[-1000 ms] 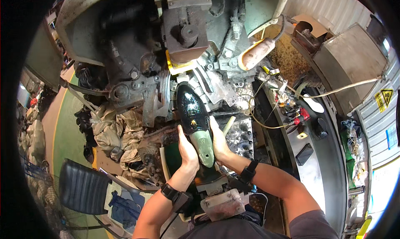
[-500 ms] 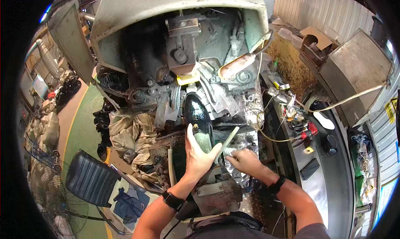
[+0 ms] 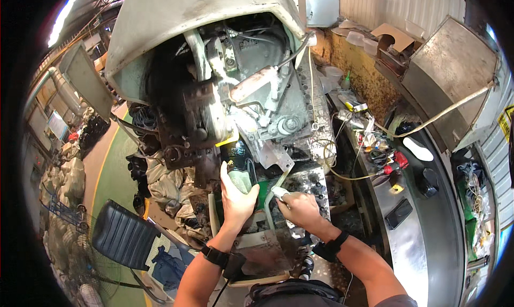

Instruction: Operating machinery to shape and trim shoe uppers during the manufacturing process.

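Observation:
A glossy black shoe (image 3: 234, 150) points away from me in the machine, its toe partly hidden under the machine's metal parts. Pale greenish-white material (image 3: 241, 181) fills the shoe's opening. My left hand (image 3: 235, 202) is spread around the shoe's heel end, thumb on the right side and fingers along the left. Just to the right, my right hand (image 3: 300, 208) is closed on a thin pale stick-like tool (image 3: 283, 178) with a white wrapped part near the fingers. Its tip slants up toward a metal plate (image 3: 277, 158).
A large machine hood (image 3: 198, 12) arches overhead, with a hanging handle-shaped part (image 3: 254, 84) beneath. To the right, a bench (image 3: 404, 248) carries a phone (image 3: 399, 215), a white insole (image 3: 417, 149) and a red tool (image 3: 396, 162). A black chair (image 3: 123, 235) stands left, beside crumpled cloth (image 3: 168, 186).
The machine's upper metal parts now cover more of the shoe's toe. Both hands appear lower and to the left in the picture, and the view has shifted. Both grips stay.

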